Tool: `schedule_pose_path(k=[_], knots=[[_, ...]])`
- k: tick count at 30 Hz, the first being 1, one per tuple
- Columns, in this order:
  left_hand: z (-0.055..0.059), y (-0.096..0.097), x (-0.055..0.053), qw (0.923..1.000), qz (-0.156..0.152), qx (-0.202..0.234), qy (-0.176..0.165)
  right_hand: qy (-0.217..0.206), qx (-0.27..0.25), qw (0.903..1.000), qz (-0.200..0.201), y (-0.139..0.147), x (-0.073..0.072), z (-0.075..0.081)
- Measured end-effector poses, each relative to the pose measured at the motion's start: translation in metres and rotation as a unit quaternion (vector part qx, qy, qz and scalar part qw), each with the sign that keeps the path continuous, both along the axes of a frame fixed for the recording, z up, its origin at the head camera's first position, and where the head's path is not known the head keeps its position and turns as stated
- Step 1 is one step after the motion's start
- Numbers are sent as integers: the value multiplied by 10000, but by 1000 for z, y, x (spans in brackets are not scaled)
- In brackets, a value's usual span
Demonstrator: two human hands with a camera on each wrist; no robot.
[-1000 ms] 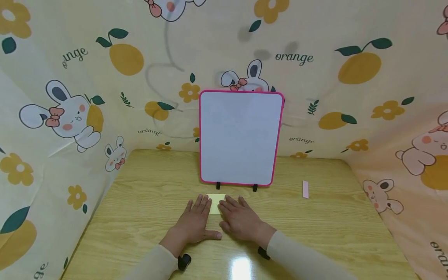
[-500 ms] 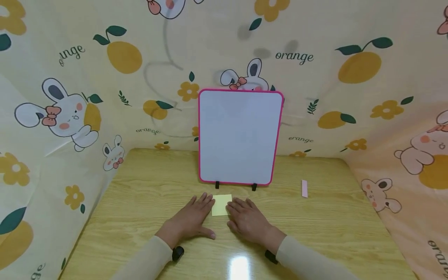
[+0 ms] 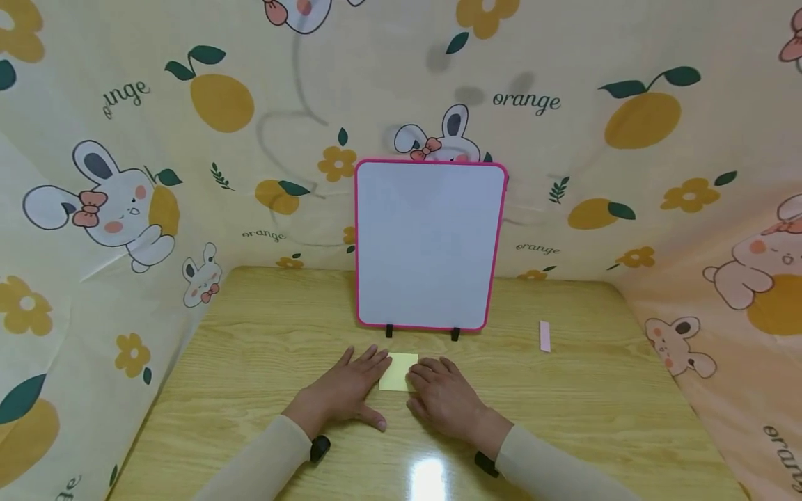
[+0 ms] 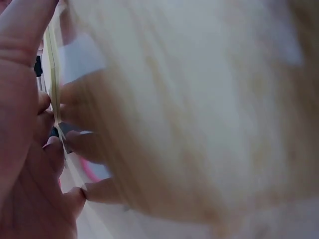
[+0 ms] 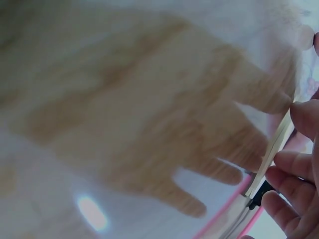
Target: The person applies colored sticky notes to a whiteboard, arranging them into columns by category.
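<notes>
A square piece of yellow paper point(image 3: 398, 372) lies flat on the wooden table, in front of the whiteboard. My left hand point(image 3: 344, 390) rests at its left edge, fingers stretched out and covering that side, with the thumb spread away towards me. On the opposite side, the fingertips of my right hand point(image 3: 446, 396) touch the paper's right edge. In the left wrist view, the paper point(image 4: 52, 74) shows as a thin yellow edge by the fingers. The right wrist view shows the paper point(image 5: 271, 149) edge-on too, close to the right fingertips.
A pink-framed whiteboard point(image 3: 430, 243) stands upright behind the paper on small black feet point(image 3: 455, 335). To the right lies a narrow pink paper strip point(image 3: 544, 337). A printed cloth point(image 3: 401, 83) encloses the back and sides of the table point(image 3: 263, 334).
Over the second, both hands and the yellow paper shift right, and the hands move apart, uncovering more of it. In the last half second the paper slides slightly towards me.
</notes>
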State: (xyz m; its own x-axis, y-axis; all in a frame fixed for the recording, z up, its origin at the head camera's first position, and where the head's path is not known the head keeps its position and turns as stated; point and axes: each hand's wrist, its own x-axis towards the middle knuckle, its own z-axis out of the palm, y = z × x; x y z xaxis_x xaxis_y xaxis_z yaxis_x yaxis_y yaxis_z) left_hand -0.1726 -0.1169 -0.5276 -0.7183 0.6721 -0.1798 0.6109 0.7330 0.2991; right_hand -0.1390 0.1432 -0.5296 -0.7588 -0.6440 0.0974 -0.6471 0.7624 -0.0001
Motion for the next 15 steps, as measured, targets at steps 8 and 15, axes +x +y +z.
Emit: schedule_pose_path(k=[8, 15], knots=[[-2, -1, -1, 9999, 29, 42, -109, 476, -218, 9984, 228, -6, -4, -1], [-7, -2, -3, 10000, 54, -35, -61, 629, -229, 9976, 194, -13, -11, -2]])
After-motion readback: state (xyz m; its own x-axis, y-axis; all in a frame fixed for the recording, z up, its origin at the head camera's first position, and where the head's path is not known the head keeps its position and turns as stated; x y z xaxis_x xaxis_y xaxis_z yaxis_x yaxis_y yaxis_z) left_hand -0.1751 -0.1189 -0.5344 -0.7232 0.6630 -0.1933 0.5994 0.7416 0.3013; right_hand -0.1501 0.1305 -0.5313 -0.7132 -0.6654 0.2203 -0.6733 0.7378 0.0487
